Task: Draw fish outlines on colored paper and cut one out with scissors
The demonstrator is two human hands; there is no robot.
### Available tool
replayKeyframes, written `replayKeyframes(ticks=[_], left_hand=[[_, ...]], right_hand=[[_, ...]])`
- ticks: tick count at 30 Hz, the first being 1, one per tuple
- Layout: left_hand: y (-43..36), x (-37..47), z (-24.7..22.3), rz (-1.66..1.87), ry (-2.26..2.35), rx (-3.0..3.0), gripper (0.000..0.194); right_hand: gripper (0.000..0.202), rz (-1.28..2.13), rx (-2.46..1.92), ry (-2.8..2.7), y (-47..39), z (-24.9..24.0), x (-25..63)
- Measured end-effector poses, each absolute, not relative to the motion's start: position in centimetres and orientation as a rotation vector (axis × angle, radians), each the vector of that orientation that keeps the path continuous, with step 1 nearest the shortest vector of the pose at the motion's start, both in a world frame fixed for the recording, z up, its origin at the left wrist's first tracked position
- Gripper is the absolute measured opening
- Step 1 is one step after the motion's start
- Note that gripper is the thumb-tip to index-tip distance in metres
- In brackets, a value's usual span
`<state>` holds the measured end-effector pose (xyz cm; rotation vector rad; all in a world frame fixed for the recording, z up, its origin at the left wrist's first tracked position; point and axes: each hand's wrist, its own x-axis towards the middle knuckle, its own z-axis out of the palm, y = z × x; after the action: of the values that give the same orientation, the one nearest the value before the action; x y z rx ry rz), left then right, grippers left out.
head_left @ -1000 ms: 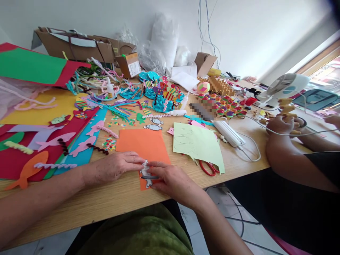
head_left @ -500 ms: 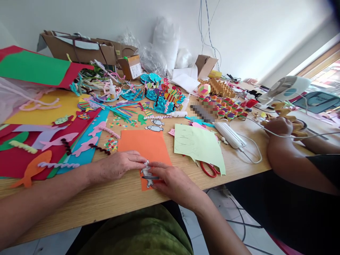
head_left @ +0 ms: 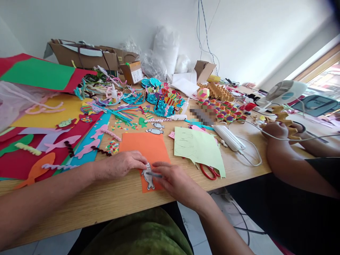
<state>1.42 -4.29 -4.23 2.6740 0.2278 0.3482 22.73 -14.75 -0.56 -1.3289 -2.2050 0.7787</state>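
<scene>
Left hand (head_left: 124,163): flat, fingers out straight and together, nothing gripped; fingertips at the head end of the fish cutout (head_left: 149,179). Right hand (head_left: 172,179): half curled, fingers closed round a pen (head_left: 156,175), which reaches over the fish from 3 o'clock. Blurred, can't tell if the tip touches.

Fish lies on the near end of the orange sheet (head_left: 143,143), tail toward 6 o'clock, sheet on the worktop (head_left: 106,202). Cutout looks thin, near weightless; likely slides easily, creases at the narrow tail. I'd pin the body flat with fingertips, lift by an edge, not the tail. Sheet looks light and bendy too; best held flat.

Outward, from the fish: two more printed fish (head_left: 154,131) at 12, pale green sheet (head_left: 198,145) at 2, red-handled scissors (head_left: 208,172) at 3, colored bits (head_left: 112,146) at 10.
</scene>
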Motion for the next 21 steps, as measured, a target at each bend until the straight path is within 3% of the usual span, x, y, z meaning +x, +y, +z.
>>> replayKeyframes(ticks=[6, 10, 14, 17, 21], left_hand=[[-4.2, 2.1, -4.0, 0.39, 0.225, 2.634, 0.031], [-4.3, 2.0, -4.0, 0.371, 0.233, 2.625, 0.03], [-4.2, 1.9, -3.8, 0.335, 0.222, 2.622, 0.029], [-3.9, 2.4, -3.3, 0.292, 0.222, 2.622, 0.03], [-3.5, 3.0, -3.1, 0.271, 0.225, 2.614, 0.026]], right_hand=[[0.036, 0.514, -1.353, -1.776, -15.2, 2.8, 23.8], [0.042, 0.769, -1.338, -1.661, -15.1, 2.2, 24.1], [0.026, 1.123, -1.26, -1.592, -14.5, 0.8, 23.6], [0.008, 1.137, -1.318, -1.613, -14.1, 0.4, 22.9], [0.005, 1.155, -1.318, -1.638, -13.7, -0.2, 22.0]])
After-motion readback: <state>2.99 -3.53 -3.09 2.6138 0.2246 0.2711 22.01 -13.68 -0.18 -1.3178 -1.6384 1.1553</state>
